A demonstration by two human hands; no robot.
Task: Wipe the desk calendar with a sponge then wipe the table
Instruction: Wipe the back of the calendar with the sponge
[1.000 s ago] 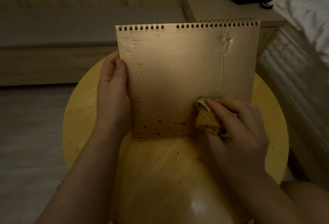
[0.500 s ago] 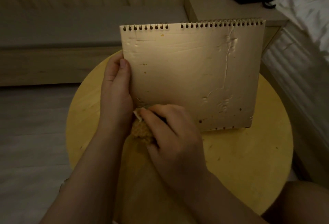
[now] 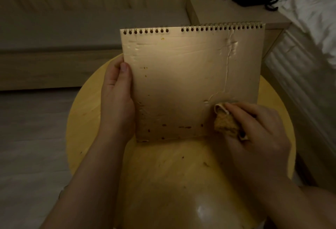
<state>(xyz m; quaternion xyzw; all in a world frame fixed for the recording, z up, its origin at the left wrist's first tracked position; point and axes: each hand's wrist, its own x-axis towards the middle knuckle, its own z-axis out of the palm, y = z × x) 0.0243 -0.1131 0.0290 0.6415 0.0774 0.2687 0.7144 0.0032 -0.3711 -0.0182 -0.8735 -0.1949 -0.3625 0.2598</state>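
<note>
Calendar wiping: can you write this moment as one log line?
step: wiping calendar | left hand: holds calendar edge | right hand: presses sponge low right | table: unwiped

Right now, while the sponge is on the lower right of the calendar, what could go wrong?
1. Only the left hand holds the calendar, at its left edge, so pushing with the sponge at the far corner may tip or twist it.
2. Dark spots along the bottom edge may smear rather than lift.
3. Crumbs on the table may stick to the sponge.
</note>
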